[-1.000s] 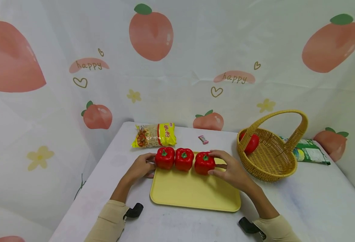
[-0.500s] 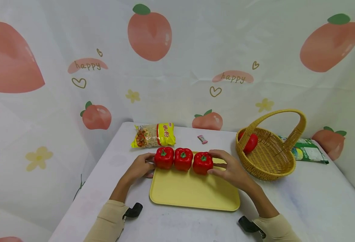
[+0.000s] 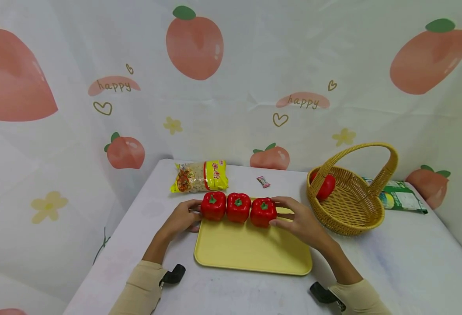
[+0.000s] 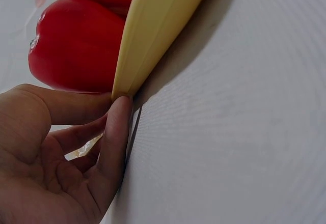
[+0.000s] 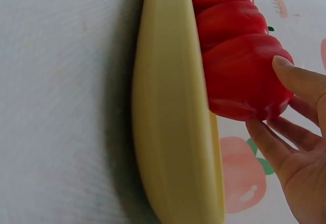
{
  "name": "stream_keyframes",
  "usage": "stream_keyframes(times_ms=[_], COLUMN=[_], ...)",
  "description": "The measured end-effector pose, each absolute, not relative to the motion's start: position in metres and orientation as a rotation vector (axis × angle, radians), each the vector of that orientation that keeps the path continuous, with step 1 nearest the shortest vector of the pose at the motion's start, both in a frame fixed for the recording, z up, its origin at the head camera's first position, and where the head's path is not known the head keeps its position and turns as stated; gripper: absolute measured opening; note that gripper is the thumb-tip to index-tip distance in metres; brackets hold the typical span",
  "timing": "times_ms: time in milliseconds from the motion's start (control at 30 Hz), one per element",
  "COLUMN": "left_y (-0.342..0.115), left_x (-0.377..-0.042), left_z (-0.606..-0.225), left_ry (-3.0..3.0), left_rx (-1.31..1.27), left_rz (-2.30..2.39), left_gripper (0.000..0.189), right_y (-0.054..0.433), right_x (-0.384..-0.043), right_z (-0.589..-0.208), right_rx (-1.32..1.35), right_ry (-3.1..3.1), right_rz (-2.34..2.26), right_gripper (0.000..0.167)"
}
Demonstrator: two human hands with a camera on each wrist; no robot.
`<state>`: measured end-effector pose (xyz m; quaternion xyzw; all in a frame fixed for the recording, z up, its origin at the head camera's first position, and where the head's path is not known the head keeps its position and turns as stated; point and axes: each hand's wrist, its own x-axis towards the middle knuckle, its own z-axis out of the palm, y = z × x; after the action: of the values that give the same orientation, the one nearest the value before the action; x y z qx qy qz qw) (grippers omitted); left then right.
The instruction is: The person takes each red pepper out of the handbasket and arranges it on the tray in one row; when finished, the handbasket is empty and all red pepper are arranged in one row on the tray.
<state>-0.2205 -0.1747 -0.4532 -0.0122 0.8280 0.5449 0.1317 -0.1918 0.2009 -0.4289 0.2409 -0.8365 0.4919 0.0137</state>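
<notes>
Three red bell peppers stand in a row along the far side of a yellow tray (image 3: 254,249). The left bell pepper (image 3: 213,205) and middle bell pepper (image 3: 238,208) sit side by side; a narrow gap parts the middle one from the right bell pepper (image 3: 263,212). At the tray's far left corner, my left hand (image 3: 181,216) pinches the rim, as the left wrist view shows, with its fingertips close below the left pepper (image 4: 76,46). My right hand (image 3: 301,221) holds the right pepper (image 5: 244,76) between thumb and fingers.
Right of the tray stands a wicker basket (image 3: 349,223) with a tall handle and a red item (image 3: 327,187) inside. A green packet (image 3: 405,197) lies behind it. Beyond the tray are a yellow food bag (image 3: 201,176) and a small pink wrapped sweet (image 3: 263,182).
My right hand has shifted the right bell pepper slightly left, narrowing the gap to the middle one. The left hand keeps its place at the tray corner.
</notes>
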Motion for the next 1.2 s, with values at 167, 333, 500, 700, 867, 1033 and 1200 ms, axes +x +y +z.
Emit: stream_keyframes(times_ms=[167, 333, 500, 700, 867, 1033, 1200], left_y=[-0.174, -0.173, -0.172, -0.173, -0.173, -0.175, -0.175], left_x=[-0.220, -0.220, -0.221, -0.221, -0.220, -0.221, -0.221], left_z=[-0.453, -0.453, -0.452, -0.452, -0.452, -0.455, -0.455], left_ry=[2.414, 2.413, 2.407, 2.415, 2.425, 2.434, 2.427], left_rx=[-0.031, -0.031, -0.034, -0.030, -0.026, -0.026, -0.022], left_rz=[1.570, 1.571, 1.568, 1.565, 1.566, 1.555, 1.561], left_gripper=[0.053, 0.052, 0.053, 0.053, 0.053, 0.053, 0.053], right_y=[0.202, 0.202, 0.203, 0.204, 0.211, 0.227, 0.251], right_x=[-0.191, -0.190, -0.190, -0.191, -0.190, -0.186, -0.180], right_z=[-0.429, -0.431, -0.432, -0.429, -0.422, -0.413, -0.401], right_rx=[0.753, 0.761, 0.760, 0.753, 0.718, 0.692, 0.710], right_ry=[-2.607, -2.594, -2.588, -2.598, -2.600, -2.608, -2.516], right_rz=[1.532, 1.541, 1.540, 1.497, 1.445, 1.322, 1.183], right_gripper=[0.065, 0.065, 0.066, 0.066, 0.061, 0.055, 0.051])
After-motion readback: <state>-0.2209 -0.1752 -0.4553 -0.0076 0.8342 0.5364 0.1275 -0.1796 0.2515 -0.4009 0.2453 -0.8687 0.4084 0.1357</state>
